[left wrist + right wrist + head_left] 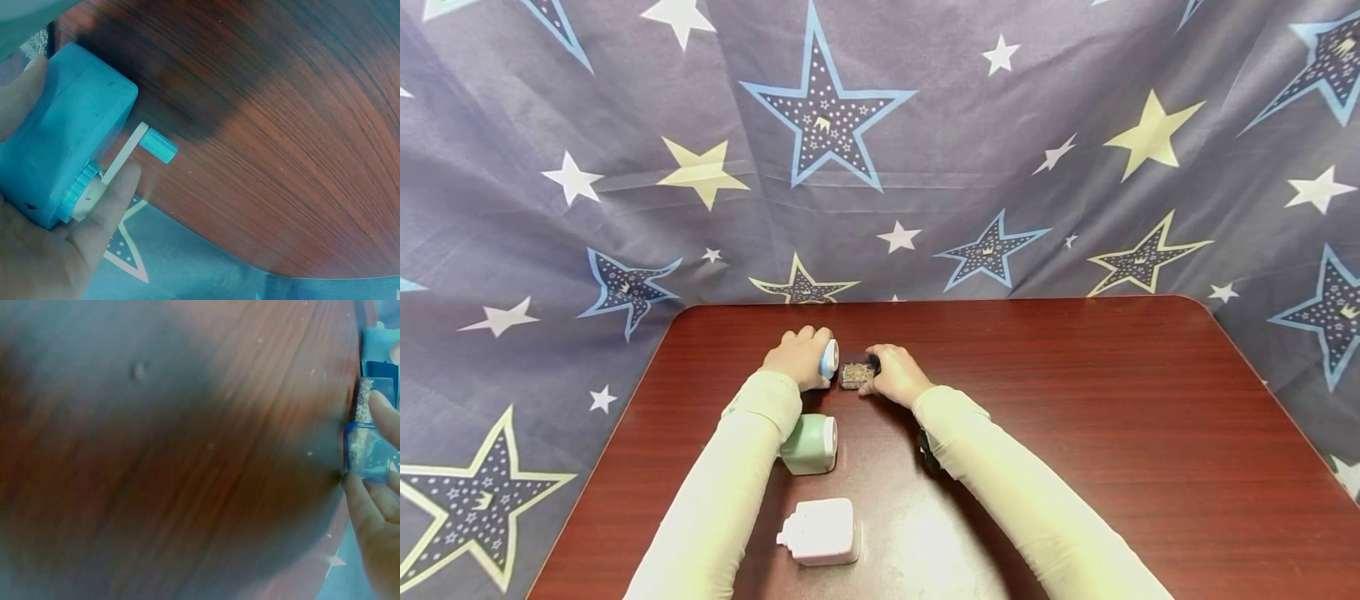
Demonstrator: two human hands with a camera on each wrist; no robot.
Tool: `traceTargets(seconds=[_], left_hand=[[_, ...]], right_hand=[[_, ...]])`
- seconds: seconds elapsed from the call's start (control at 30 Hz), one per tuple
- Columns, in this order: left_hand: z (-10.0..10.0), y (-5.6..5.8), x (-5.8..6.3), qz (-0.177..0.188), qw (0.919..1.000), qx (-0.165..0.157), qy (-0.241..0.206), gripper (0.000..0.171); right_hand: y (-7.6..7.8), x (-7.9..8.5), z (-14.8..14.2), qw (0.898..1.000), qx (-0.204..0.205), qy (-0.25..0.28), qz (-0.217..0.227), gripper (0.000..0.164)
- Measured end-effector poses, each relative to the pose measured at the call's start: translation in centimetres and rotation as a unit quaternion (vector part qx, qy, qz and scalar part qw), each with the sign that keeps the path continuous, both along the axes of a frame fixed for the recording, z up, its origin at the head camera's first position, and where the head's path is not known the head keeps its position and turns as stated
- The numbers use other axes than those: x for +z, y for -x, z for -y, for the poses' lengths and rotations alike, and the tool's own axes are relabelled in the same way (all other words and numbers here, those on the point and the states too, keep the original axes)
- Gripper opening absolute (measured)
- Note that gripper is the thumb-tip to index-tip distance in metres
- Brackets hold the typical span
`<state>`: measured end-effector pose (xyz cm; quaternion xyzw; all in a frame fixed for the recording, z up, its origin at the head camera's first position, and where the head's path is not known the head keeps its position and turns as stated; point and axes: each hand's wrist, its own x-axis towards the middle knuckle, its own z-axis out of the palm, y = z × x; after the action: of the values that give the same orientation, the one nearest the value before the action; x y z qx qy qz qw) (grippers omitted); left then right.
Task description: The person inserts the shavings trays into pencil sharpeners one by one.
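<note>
A blue hand-crank pencil sharpener (81, 106) is in the grip of my left hand (796, 357) near the table's far side. Its white crank arm ends in a ribbed blue knob (159, 145) beside my finger in the left wrist view. Just right of the sharpener is its clear drawer (856, 377), holding brownish pencil shavings. My right hand (897, 373) holds the drawer's right end between thumb and fingers. From the right wrist, the drawer (370, 453) appears pulled out from the sharpener body; whether its inner end is fully free I cannot tell.
Nearer me, a green box-shaped object with a white face (808, 444) sits beside my left forearm. Closer still is a pale pink, box-shaped object with a small knob (825, 532). A star-patterned cloth (925, 200) hangs behind the reddish-brown table (1112, 417).
</note>
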<state>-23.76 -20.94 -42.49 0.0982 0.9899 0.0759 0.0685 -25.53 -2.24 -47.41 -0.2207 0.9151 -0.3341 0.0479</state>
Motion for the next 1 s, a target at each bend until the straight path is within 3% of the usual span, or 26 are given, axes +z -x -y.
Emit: traceTargets(seconds=[1.0], left_hand=[[0.0,0.1,0.3,0.017,0.9998,0.004,0.007,0.070]], right_hand=[[-0.7,0.0,1.7,0.999,-0.019,0.027,0.014,0.073]])
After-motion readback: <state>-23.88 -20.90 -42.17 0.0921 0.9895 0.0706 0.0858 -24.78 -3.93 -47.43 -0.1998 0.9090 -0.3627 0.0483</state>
